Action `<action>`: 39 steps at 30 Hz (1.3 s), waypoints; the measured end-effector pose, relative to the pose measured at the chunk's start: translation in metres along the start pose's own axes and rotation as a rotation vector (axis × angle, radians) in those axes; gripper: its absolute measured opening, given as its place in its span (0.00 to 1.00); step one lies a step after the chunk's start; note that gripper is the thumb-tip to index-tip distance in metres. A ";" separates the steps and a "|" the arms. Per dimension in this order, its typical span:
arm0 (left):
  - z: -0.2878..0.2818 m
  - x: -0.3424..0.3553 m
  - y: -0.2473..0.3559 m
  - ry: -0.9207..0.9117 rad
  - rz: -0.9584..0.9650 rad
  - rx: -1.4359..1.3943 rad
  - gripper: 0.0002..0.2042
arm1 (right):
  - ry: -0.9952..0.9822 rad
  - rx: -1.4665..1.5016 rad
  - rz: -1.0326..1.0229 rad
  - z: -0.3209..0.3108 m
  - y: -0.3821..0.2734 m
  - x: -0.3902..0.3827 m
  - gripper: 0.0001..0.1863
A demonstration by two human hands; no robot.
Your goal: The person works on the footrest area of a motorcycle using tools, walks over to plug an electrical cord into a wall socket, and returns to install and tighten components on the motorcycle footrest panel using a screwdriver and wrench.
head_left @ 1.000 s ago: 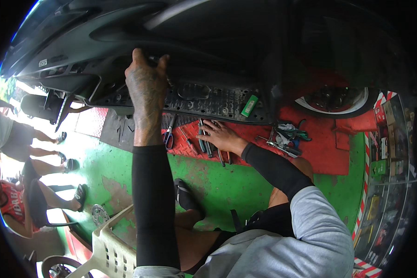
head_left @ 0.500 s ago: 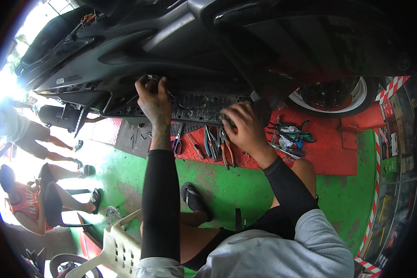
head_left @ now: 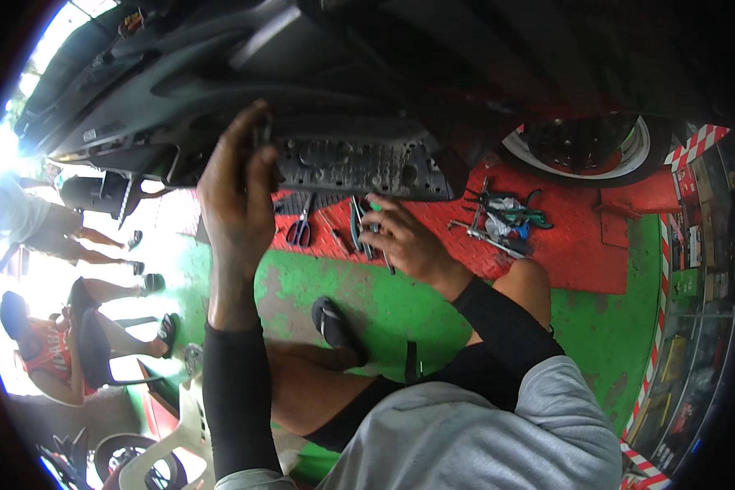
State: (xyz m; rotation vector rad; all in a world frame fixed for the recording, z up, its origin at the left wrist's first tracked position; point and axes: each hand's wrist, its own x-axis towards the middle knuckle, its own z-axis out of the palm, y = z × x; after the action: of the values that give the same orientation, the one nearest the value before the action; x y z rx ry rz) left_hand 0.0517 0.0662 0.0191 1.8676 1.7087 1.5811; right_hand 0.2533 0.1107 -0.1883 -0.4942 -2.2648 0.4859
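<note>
Above me hangs black scooter bodywork point(head_left: 351, 65) with a perforated footboard point(head_left: 376, 163) along its lower edge. My left hand point(head_left: 233, 184) is raised by the bodywork, fingers closed round a small dark object I cannot make out. My right hand point(head_left: 396, 237) is just below the footboard with a small green item point(head_left: 375, 207) in its fingers, over pliers point(head_left: 355, 224) on the red diamond-plate platform point(head_left: 433, 216). Blue-handled scissors point(head_left: 300, 233), a screwdriver point(head_left: 335, 237) and a heap of tools point(head_left: 502, 216) also lie there.
A wheel point(head_left: 576, 151) stands at upper right, beside a glass display case point(head_left: 694, 327) behind striped tape. Other people point(head_left: 49, 343) are at the left, one seated, near a cream plastic chair point(head_left: 171, 441) and another wheel point(head_left: 126, 457). The floor point(head_left: 433, 327) is green.
My left hand has come nearer and shifted left. My right hand went up to the footboard, then down toward the tools; the green item that lay on the footboard is now in its fingers.
</note>
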 end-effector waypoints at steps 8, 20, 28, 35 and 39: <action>-0.014 -0.051 -0.055 -0.099 -0.337 0.145 0.12 | 0.008 0.116 0.355 0.110 0.052 -0.079 0.08; -0.004 0.005 -0.124 -0.214 -0.336 0.404 0.13 | 0.163 0.055 -0.005 0.061 -0.010 0.052 0.12; 0.024 0.042 -0.145 -0.237 -0.370 0.581 0.12 | 0.338 0.304 0.217 0.045 0.025 0.177 0.17; 0.059 0.061 -0.135 -0.709 -0.345 0.888 0.10 | 0.233 0.329 0.298 0.068 0.051 0.163 0.19; 0.064 0.049 -0.132 -0.425 -0.234 0.867 0.07 | 0.151 0.270 0.184 0.064 0.053 0.168 0.19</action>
State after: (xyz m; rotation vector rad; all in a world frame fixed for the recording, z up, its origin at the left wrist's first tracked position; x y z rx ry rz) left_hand 0.0060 0.1816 -0.0730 1.9811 2.4598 0.2881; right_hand 0.1088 0.2254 -0.1556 -0.5820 -1.9808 0.8075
